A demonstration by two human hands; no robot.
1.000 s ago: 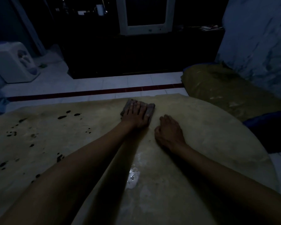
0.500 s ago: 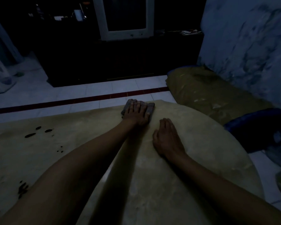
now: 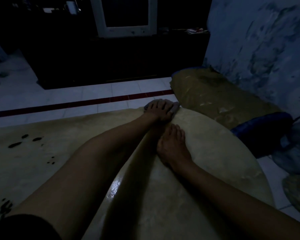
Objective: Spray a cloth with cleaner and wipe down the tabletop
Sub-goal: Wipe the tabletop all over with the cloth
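Observation:
The room is dim. A pale yellowish tabletop (image 3: 206, 153) with rounded edge fills the lower view. My left hand (image 3: 160, 110) lies flat on a small grey cloth (image 3: 176, 106) and presses it on the table's far edge. The cloth shows only at the hand's right and left sides. My right hand (image 3: 173, 146) rests flat on the tabletop just behind it, fingers straight, holding nothing. No spray bottle is in view.
Dark spots (image 3: 22, 141) mark the table's left part, and a wet shine (image 3: 113, 187) sits between my arms. A yellow-covered seat (image 3: 215, 99) and a blue chair (image 3: 267, 129) stand to the right by a mottled wall. Beyond the table lie white floor tiles and a dark cabinet (image 3: 119, 63).
My left hand has pushed the cloth further out and to the right, up to the table's far edge. My right hand has stayed flat on the table. The view has swung rightwards.

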